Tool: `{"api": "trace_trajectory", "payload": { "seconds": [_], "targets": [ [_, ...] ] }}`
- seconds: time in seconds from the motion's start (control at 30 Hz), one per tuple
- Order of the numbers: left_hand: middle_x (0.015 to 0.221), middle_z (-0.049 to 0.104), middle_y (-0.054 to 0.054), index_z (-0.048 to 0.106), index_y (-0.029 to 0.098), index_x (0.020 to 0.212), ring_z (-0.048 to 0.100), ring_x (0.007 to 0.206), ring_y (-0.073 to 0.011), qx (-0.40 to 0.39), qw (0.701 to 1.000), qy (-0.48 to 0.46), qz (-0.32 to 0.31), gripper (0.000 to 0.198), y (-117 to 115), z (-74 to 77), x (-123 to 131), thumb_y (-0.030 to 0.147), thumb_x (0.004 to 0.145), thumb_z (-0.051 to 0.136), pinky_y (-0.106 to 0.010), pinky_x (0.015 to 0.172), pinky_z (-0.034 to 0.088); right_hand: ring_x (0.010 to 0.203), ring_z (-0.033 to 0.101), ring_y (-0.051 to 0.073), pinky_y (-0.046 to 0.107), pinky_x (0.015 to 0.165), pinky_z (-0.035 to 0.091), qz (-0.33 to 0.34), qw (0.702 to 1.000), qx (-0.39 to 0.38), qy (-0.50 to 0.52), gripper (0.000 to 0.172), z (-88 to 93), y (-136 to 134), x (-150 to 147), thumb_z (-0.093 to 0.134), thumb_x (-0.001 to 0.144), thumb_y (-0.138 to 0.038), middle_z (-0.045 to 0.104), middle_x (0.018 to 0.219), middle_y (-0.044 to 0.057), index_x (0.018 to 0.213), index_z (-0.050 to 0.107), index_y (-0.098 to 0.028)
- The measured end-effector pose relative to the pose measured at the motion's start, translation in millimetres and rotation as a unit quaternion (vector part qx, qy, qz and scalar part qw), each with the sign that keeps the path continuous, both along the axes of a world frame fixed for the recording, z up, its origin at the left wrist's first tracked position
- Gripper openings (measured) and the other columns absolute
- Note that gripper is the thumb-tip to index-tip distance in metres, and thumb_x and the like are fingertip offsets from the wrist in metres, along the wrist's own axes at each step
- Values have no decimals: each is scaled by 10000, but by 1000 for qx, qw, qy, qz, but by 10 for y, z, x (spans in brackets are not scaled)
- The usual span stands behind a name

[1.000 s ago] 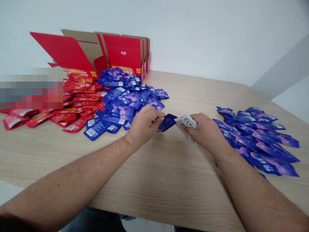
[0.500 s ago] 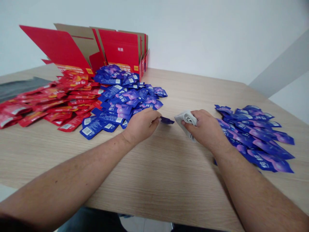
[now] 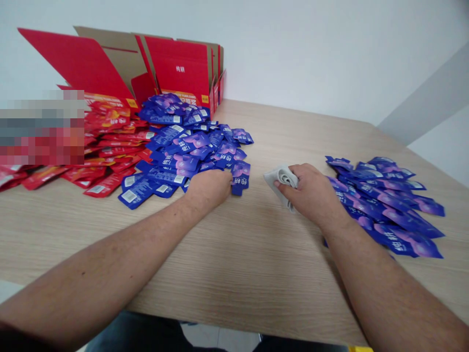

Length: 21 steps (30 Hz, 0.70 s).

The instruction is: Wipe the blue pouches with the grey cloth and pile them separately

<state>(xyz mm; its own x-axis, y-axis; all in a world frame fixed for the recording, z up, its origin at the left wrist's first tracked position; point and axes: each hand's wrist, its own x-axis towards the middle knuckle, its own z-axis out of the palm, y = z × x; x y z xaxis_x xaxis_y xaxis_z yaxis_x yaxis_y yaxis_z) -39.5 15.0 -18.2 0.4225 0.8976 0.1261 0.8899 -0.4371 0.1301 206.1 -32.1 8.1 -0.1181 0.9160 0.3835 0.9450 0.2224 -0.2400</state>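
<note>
My left hand [image 3: 208,189] rests on the near edge of a heap of blue-and-purple foil sachets [image 3: 183,146], its fingertips on a sachet [image 3: 239,182] at the heap's right end. I cannot tell whether it grips that sachet. My right hand [image 3: 311,193] is closed around a crumpled white cloth [image 3: 282,183], which sticks out past the fingers toward the left hand. Just right of that hand lies a second, flatter spread of the same blue sachets [image 3: 384,205], partly hidden behind my right wrist.
A mass of red sachets [image 3: 110,146] lies left of the blue heap, partly hidden by a blurred patch [image 3: 40,127]. Behind them stands an opened red-and-brown cardboard carton [image 3: 179,63]. The light wood table [image 3: 256,127] ends at a white wall.
My left hand has moved down and left onto the blue heap, and the dark blue sachet it held earlier now lies at its fingertips. My right hand and cloth stay nearly still.
</note>
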Motion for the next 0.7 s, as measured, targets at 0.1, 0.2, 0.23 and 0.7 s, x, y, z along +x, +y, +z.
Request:
{"api": "trace_trajectory", "payload": {
  "seconds": [0.1, 0.2, 0.23, 0.7],
  "targets": [
    [966, 745, -148, 748, 195, 1117, 704, 883, -301, 29, 999, -16, 8, 331, -19, 25, -17, 227, 938, 472, -401, 769, 527, 810, 618, 265, 375, 711, 461, 7, 1000, 3, -1, 132, -6, -3, -2, 662, 855, -344, 653, 801, 79, 827, 687, -217],
    [1127, 727, -136, 730, 197, 1200, 660, 1056, -281, 72, 992, -48, -90, 379, -76, -3, 10, 165, 908, 491, -407, 922, 506, 835, 623, 265, 371, 730, 462, 3, 1000, -4, -7, 149, -10, -5, -6, 659, 864, -348, 661, 826, 88, 857, 696, -204],
    [1207, 711, -133, 716, 197, 1242, 633, 1130, -281, 72, 987, -53, -133, 400, -95, -25, 28, 167, 904, 502, -419, 988, 483, 844, 626, 267, 370, 736, 463, 1, 1000, -9, -10, 153, -10, -5, -8, 659, 864, -348, 665, 835, 91, 864, 698, -200],
    [1576, 496, -96, 522, 193, 1475, 444, 1413, -322, -3, 999, 21, -37, 610, 32, -148, 102, 540, 991, 393, -603, 1165, 318, 873, 636, 268, 350, 760, 462, -3, 998, -51, -25, 147, -66, -4, -64, 664, 864, -340, 666, 863, 95, 880, 700, -198]
  ]
}}
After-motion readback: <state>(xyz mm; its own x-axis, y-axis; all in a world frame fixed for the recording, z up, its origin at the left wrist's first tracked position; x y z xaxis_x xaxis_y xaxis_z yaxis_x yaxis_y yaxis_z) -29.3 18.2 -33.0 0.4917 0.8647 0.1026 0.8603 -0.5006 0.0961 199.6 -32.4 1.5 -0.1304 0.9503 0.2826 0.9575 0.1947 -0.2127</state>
